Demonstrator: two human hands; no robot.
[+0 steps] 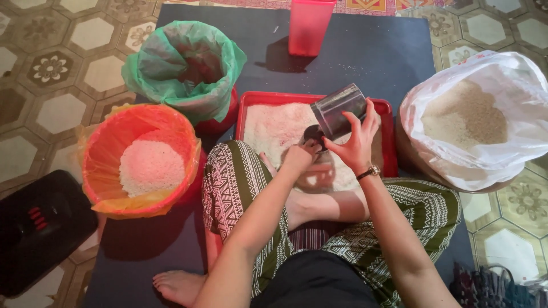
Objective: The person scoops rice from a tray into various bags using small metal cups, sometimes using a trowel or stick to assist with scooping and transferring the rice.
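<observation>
1. We look down at our own lap as we sit cross-legged on a dark blue mat (365, 57), with a shallow red tray (268, 98) of white rice just beyond our knees.
2. Our right hand (357, 140) holds a clear, cylindrical measuring cup (339, 110) tilted on its side above the tray, fingers clamped around its smooth wall.
3. Our left hand (299, 155) sits at the cup's mouth, fingers bunched together on a small dark object we cannot make out.
4. We judge the step in hand to be measuring or scooping rice at the tray; the next move seems to call for a steady tilt so grains do not spill.
5. Left of the tray sits a round basket lined with orange plastic (108, 142), holding a mound of grainy white rice.
6. Behind that, left of the tray, a container lined with crinkled green plastic (165, 63).
7. Right of the tray, an open white sack (514, 74) of duller rice.
8. Beyond the tray stands a tall pink tub (308, 25).
</observation>
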